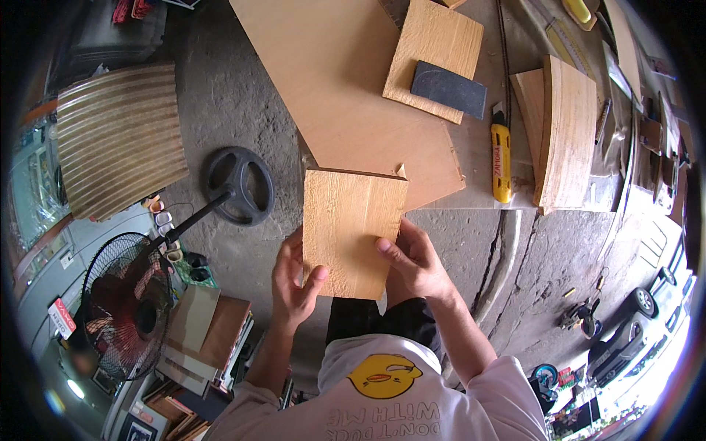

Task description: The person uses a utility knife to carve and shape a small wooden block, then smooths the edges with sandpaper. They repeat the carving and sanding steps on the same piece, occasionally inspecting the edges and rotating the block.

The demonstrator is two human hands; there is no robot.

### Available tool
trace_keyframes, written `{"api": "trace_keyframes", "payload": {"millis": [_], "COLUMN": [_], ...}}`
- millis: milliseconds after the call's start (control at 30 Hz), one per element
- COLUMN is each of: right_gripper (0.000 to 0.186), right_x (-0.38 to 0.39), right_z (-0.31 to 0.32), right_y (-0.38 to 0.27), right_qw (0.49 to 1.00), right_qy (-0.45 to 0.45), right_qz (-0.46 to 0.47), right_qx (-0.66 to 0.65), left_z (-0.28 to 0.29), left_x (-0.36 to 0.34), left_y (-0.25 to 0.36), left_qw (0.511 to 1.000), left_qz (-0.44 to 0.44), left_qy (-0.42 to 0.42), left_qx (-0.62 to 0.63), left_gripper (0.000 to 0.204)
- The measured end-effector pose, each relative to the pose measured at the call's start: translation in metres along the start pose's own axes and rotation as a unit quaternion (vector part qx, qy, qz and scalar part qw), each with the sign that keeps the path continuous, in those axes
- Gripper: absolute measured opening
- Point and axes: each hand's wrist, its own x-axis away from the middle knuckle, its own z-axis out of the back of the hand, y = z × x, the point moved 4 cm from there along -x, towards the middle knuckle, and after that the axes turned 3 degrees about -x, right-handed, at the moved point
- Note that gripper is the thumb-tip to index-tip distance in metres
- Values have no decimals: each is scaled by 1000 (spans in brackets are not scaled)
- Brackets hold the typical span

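Observation:
Between my two hands I hold a pale wooden board (pixel 351 228), its broad face turned up toward me and its far end by the table's edge. My left hand (pixel 296 278) grips the near left side, thumb on the face. On the right side my right hand (pixel 415 261) does likewise, thumb pressed on the wood; the fingers of both hands are largely hidden beneath. A small wood chip (pixel 401 170) shows at the board's far right corner. Beyond lies a second wooden board (pixel 434 40) with a dark flat rectangular block (pixel 448 90) resting partly on it.
A large brown sheet (pixel 331 81) covers the table's left part. To the right lie a yellow utility knife (pixel 501 165) and stacked wooden boards (pixel 568 132). A standing fan (pixel 129 309) with a round base (pixel 237 185) and a corrugated panel (pixel 121 140) are at left.

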Motion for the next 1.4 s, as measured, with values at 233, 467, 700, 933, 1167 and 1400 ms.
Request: {"api": "trace_keyframes", "payload": {"millis": [233, 467, 700, 933, 1167, 1400], "right_gripper": [49, 40, 57, 40, 36, 57], "right_x": [-3, 13, 19, 16, 22, 1], "right_z": [14, 27, -14, -13, 52, 117], "right_y": [-2, -2, -19, -12, -53, -73], "right_qw": [997, 989, 911, 875, 694, 554], "right_qy": [6, 99, 40, 85, 391, 412], "right_qz": [53, 81, 242, 316, 323, 155], "right_qx": [-51, 76, 331, 356, 511, 707], "left_z": [-27, -12, -12, -17, -10, -2], "left_x": [19, 5, 1, 4, -26, -63], "left_y": [-34, -40, -32, -32, -34, -40], "left_qw": [887, 851, 855, 880, 951, 993], "left_qz": [233, 177, 164, 120, 10, -108], "left_qy": [48, 132, 141, 140, 142, 29], "left_qx": [396, 477, 472, 438, 276, -26], "left_gripper": [50, 51, 58, 65, 57, 42]}}
